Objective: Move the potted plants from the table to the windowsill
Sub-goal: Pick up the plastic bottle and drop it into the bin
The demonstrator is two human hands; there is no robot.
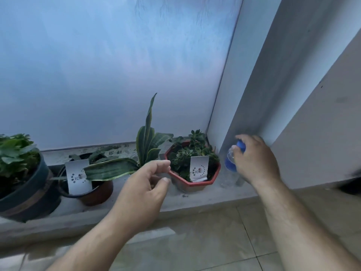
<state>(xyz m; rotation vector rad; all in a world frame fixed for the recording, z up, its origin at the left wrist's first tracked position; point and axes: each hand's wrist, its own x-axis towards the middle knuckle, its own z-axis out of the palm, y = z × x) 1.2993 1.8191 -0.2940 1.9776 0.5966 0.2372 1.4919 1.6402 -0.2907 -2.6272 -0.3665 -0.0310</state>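
Three potted plants stand in a row on the grey windowsill (205,198). At the left is a dark round pot (33,190) with broad green leaves. In the middle a brown pot (95,194) holds a long striped leaf and a white card. At the right a red octagonal pot (195,181) holds small succulents and a white card. My left hand (144,184) hovers just left of the red pot, fingers loosely curled, holding nothing. My right hand (256,161) grips a clear bottle with a blue cap and label (230,163) in the sill's right corner.
Frosted window glass (117,75) rises behind the pots. A white window frame and wall (293,114) close off the right side. Beige floor tiles (214,241) lie below the sill. A dark object (351,184) shows at the right edge.
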